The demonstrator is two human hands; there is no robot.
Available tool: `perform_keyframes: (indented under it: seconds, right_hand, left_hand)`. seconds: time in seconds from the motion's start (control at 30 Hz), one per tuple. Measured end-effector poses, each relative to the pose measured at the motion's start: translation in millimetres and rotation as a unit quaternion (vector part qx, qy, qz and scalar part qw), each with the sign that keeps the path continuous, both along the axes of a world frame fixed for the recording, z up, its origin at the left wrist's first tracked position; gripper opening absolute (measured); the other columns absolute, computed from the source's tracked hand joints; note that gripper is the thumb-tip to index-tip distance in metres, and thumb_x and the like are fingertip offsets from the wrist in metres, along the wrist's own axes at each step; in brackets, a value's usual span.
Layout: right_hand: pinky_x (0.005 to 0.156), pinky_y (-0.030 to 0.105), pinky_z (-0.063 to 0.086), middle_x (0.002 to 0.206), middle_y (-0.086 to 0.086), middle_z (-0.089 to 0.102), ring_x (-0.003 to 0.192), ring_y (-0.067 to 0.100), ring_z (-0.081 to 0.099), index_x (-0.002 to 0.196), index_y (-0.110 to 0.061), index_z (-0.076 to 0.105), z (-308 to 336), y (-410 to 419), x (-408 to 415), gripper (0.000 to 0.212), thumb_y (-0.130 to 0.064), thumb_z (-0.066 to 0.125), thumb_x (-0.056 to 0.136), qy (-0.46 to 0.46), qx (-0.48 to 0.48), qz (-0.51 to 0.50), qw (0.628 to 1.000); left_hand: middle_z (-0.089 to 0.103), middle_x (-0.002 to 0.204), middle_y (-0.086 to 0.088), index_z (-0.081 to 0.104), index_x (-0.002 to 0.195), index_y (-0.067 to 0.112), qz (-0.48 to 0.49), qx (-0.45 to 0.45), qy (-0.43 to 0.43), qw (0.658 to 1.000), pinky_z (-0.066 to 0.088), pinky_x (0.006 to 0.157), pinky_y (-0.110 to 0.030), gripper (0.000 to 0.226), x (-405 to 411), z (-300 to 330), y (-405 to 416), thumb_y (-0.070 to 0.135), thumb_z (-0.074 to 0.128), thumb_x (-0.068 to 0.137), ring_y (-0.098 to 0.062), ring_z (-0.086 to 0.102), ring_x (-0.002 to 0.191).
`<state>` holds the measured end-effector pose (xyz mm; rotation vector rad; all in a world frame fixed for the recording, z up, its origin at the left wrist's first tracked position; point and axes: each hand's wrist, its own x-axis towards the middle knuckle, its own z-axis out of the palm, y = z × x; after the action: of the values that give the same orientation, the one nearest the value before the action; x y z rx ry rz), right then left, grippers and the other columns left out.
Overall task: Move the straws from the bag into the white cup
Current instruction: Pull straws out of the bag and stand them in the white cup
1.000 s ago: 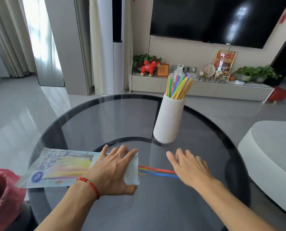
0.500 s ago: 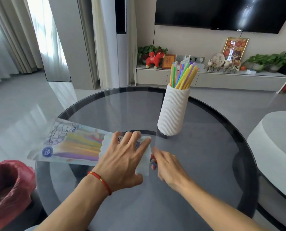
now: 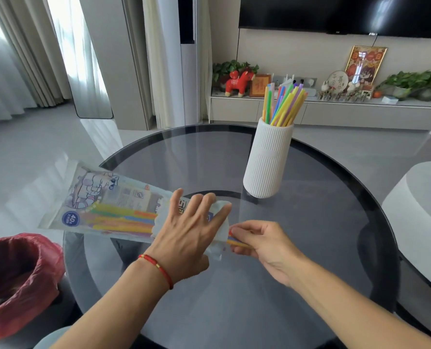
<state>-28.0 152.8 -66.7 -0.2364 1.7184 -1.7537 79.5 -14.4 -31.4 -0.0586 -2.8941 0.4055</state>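
Left hand [image 3: 184, 238] under my watch: fingers spread flat, pressing open end of bag [image 3: 101, 210] onto glass table [image 3: 310, 248]. Right hand [image 3: 262, 244] pinching few straws [image 3: 234, 241] poking from bag mouth, thumb and fingers clamped on them. More straws inside bag. White cup [image 3: 268, 157] stands upright beyond hands, already bristling with coloured straws. Red bin liner [image 3: 15, 278] at left edge.

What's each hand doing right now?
Left hand: open, pressing the bag down.
Right hand: pinching straw ends at the bag's mouth.
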Motion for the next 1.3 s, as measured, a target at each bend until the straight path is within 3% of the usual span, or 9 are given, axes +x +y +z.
perform_keyframes:
  seconds: [0.3,0.5,0.6,0.77,1.03,1.07,1.17,1.23,1.3]
  right_hand:
    - [0.053,0.022,0.056,0.08,0.007,0.08,0.062,0.017,0.069,0.089,-0.007,0.083,22,26,-26,0.004,-0.004,0.084,0.087,0.161,0.04,-0.046,0.985]
    - [0.059,0.027,0.059,0.075,0.002,0.079,0.059,0.018,0.069,0.083,-0.015,0.08,15,20,-19,0.011,-0.007,0.086,0.085,0.233,0.061,-0.036,0.97]
    - [0.059,0.027,0.058,0.077,0.002,0.079,0.06,0.018,0.068,0.084,-0.014,0.08,15,15,-15,0.01,-0.007,0.087,0.085,0.226,0.047,-0.017,0.973]
    - [0.051,0.021,0.051,0.071,0.002,0.074,0.054,0.015,0.06,0.083,-0.007,0.079,28,26,-23,0.008,-0.002,0.084,0.085,0.195,0.006,-0.021,0.98]
    - [0.042,0.019,0.046,0.076,0.005,0.068,0.056,0.009,0.063,0.082,-0.008,0.073,50,52,-42,0.012,-0.008,0.072,0.093,-0.004,-0.129,-0.088,0.988]
    - [0.044,0.021,0.048,0.079,0.006,0.069,0.06,0.011,0.064,0.087,-0.007,0.073,50,51,-40,0.015,-0.021,0.075,0.092,-0.028,-0.159,-0.079,0.984]
    - [0.049,0.027,0.05,0.091,0.006,0.07,0.072,0.016,0.065,0.117,-0.009,0.069,45,45,-33,0.085,-0.072,0.085,0.063,-0.036,-0.181,-0.007,0.983]
    - [0.048,0.028,0.048,0.097,0.009,0.066,0.072,0.016,0.062,0.131,-0.007,0.063,38,35,-22,0.113,-0.077,0.09,0.046,-0.01,-0.152,0.033,0.988]
    - [0.049,0.028,0.049,0.095,0.01,0.065,0.069,0.016,0.062,0.129,-0.006,0.063,30,19,-7,0.112,-0.068,0.097,0.043,-0.027,-0.161,0.031,0.986]
  left_hand:
    - [0.031,0.144,-0.009,0.006,0.153,0.036,0.039,0.094,-0.011,0.995,0.019,0.11,-0.072,0.106,-2,-15,-19,0.056,0.064,0.067,-0.029,0.035,0.129]
    - [0.032,0.144,-0.006,0.019,0.15,0.041,0.01,0.163,-0.012,0.987,0.01,0.112,-0.074,0.097,0,-13,-11,0.084,0.047,0.067,-0.025,0.029,0.137]
    - [0.035,0.144,-0.002,0.037,0.139,0.041,0.02,0.221,0.001,0.975,0.01,0.114,-0.07,0.074,-4,-12,-2,0.084,0.027,0.08,-0.02,0.03,0.139]
    - [0.042,0.138,0.001,0.047,0.12,0.032,0.03,0.187,0.009,0.982,0.016,0.112,-0.069,0.05,-10,-19,-2,0.068,0.031,0.089,-0.021,0.036,0.131]
    - [0.05,0.127,-0.003,0.048,0.107,0.023,0.05,0.173,0.02,0.983,0.026,0.107,-0.068,0.033,-12,-25,-4,0.048,0.029,0.098,-0.028,0.046,0.115]
    - [0.05,0.127,-0.003,0.047,0.107,0.021,0.052,0.165,0.016,0.985,0.026,0.107,-0.068,0.033,-12,-26,-3,0.046,0.027,0.099,-0.028,0.046,0.114]
    - [0.048,0.127,-0.002,0.046,0.106,0.021,0.065,0.155,0.011,0.986,0.027,0.107,-0.065,0.034,-12,-25,-3,0.045,0.022,0.1,-0.028,0.044,0.112]
    - [0.048,0.126,-0.001,0.046,0.106,0.021,0.061,0.158,0.013,0.985,0.027,0.107,-0.065,0.034,-12,-23,-3,0.045,0.023,0.099,-0.028,0.044,0.111]
    - [0.048,0.127,-0.002,0.046,0.105,0.021,0.05,0.157,0.013,0.986,0.028,0.107,-0.065,0.038,-12,-22,0,0.046,0.019,0.098,-0.028,0.045,0.112]
